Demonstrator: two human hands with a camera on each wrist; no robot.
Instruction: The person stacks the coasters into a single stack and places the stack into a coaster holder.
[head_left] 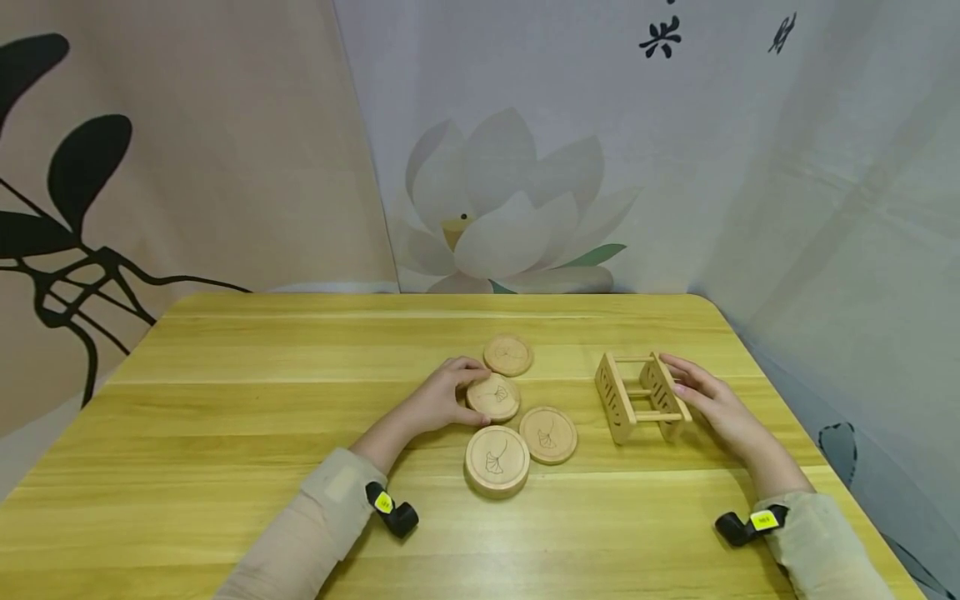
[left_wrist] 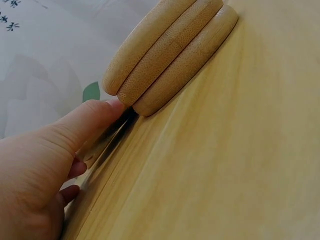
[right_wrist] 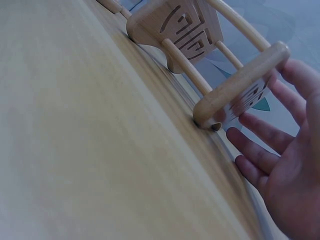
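My left hand [head_left: 442, 396] holds a round wooden coaster [head_left: 495, 398] with a leaf line drawing, thumb at its near edge and fingers at its far edge. Just nearer lies a stack of coasters [head_left: 497, 462]; the left wrist view shows three layers in the stack [left_wrist: 170, 55], the thumb beside it. Single coasters lie behind [head_left: 508, 356] and to the right [head_left: 548, 436]. My right hand [head_left: 716, 408] touches the right side panel of a wooden coaster rack [head_left: 618, 408], its fingers extended. The right wrist view shows the rack's cut-out panel [right_wrist: 187, 30] and rods.
All this stands on a wood-grain table [head_left: 225, 417]. A printed curtain [head_left: 525, 125] hangs behind its far edge. Each sleeve carries a black wrist camera, one on the left [head_left: 393, 510] and one on the right [head_left: 750, 525].
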